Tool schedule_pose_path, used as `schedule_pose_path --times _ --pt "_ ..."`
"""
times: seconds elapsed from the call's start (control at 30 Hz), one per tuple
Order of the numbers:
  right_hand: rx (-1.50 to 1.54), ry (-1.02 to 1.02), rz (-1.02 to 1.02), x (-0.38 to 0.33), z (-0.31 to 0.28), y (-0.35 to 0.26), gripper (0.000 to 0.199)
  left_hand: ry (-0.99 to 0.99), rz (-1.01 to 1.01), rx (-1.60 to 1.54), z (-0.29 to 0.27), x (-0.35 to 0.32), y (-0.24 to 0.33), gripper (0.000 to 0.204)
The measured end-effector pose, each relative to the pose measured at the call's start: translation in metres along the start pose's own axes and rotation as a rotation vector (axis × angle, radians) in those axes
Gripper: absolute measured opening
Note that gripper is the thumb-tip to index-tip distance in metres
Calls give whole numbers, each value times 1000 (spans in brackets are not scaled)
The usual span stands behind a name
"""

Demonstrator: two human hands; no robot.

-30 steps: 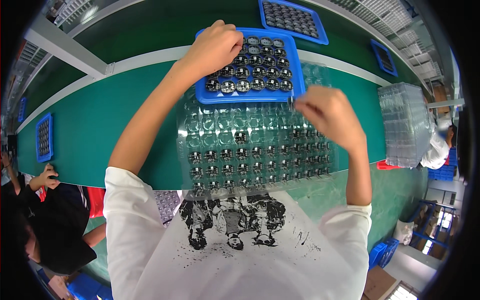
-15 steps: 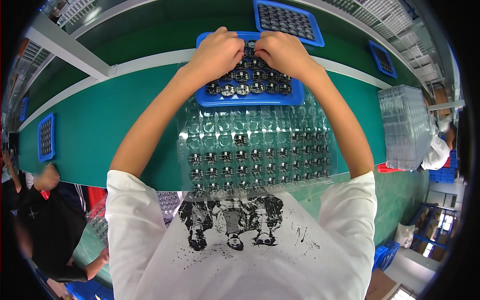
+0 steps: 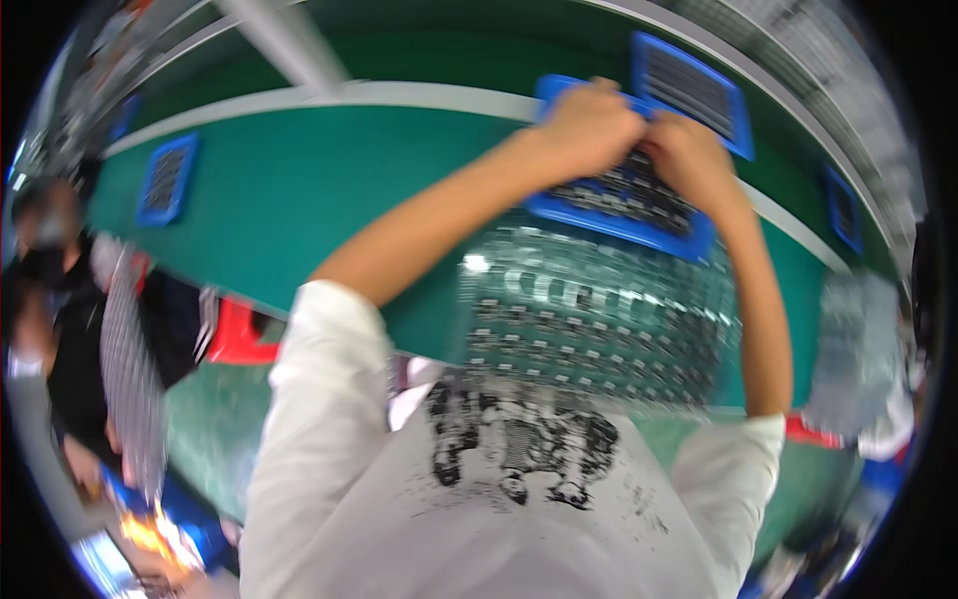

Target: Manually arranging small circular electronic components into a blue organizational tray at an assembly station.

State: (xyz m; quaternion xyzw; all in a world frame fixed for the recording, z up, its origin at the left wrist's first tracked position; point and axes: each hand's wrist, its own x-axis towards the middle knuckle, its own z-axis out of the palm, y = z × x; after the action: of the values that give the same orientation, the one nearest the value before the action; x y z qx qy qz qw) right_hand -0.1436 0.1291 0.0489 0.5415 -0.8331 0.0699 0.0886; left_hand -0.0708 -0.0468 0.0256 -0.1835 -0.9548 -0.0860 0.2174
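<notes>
My left hand (image 3: 599,130) and my right hand (image 3: 691,160) are close together over a blue tray (image 3: 619,230), fingers curled inward. Motion smears the picture, and what the fingertips pinch, if anything, is hidden. Rows of small round black electronic parts (image 3: 639,195) lie in this tray, partly covered by my hands. Nearer to me, a clear plastic blister tray (image 3: 494,262) rests on the green table, meeting the blue tray's near edge. Dark parts fill its nearer rows of pockets, while most pockets in the far rows hold none.
More blue trays of parts stand at the far right (image 3: 740,120), the right edge (image 3: 844,210) and the left end (image 3: 168,180) of the green table (image 3: 329,190). Clear trays (image 3: 853,344) are stacked at right. Left, people (image 3: 75,339) are beside a red stool (image 3: 239,329).
The whole view has swung, so the table, trays and my arms appear farther right and tilted. Both hands remain curled over the blue tray. More of the people at left shows.
</notes>
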Motion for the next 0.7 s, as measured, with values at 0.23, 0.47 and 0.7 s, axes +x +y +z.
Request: schedule_pose_path --times 0.23,0.47,0.7 --pt "100 24 -8 15 -2 -1 9 -79 30 52 6 12 -5 15" --pt "160 26 5 5 -4 2 8 -150 -27 -8 -8 10 -3 13" --pt "151 82 -41 6 13 5 7 -183 -51 -177 -5 -3 -18 14"
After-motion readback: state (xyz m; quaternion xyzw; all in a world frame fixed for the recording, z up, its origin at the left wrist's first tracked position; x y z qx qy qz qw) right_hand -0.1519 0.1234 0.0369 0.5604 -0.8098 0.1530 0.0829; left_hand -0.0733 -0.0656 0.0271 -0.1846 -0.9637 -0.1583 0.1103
